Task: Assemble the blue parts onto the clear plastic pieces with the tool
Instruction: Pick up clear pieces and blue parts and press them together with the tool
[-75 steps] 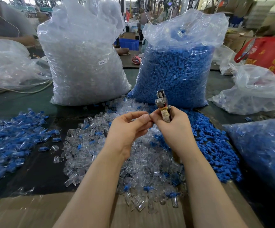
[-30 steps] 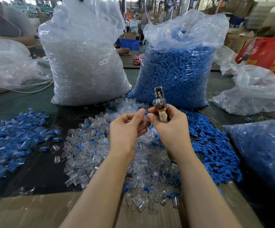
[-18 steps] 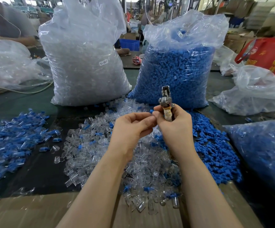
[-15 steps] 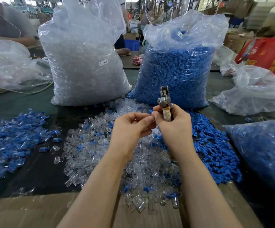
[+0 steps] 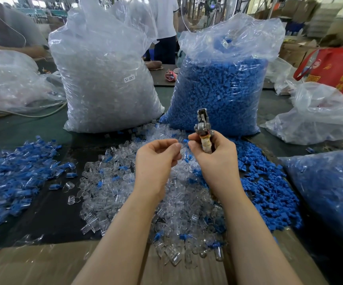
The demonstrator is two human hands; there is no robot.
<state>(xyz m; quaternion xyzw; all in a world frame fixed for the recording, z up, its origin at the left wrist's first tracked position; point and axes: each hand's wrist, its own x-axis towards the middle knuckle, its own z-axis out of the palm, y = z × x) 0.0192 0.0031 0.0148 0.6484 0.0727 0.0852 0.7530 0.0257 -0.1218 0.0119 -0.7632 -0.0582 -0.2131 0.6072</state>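
Observation:
My right hand grips a metal plier-like tool that points upward, and its thumb and forefinger pinch a small blue part. My left hand is curled just to its left and pinches a clear plastic piece between the two hands. Beneath them spreads a heap of loose clear pieces. Loose blue parts lie to the right. A pile of assembled blue-and-clear pieces covers the left of the table.
A tall bag of clear pieces and a bag of blue parts stand behind the heaps. More plastic bags lie at the left and right. Cardboard covers the near edge. A person stands behind the bags.
My hands have drawn slightly apart, with a small gap between the fingertips. The tool stays upright in my right hand. A person has stepped into view behind the bags.

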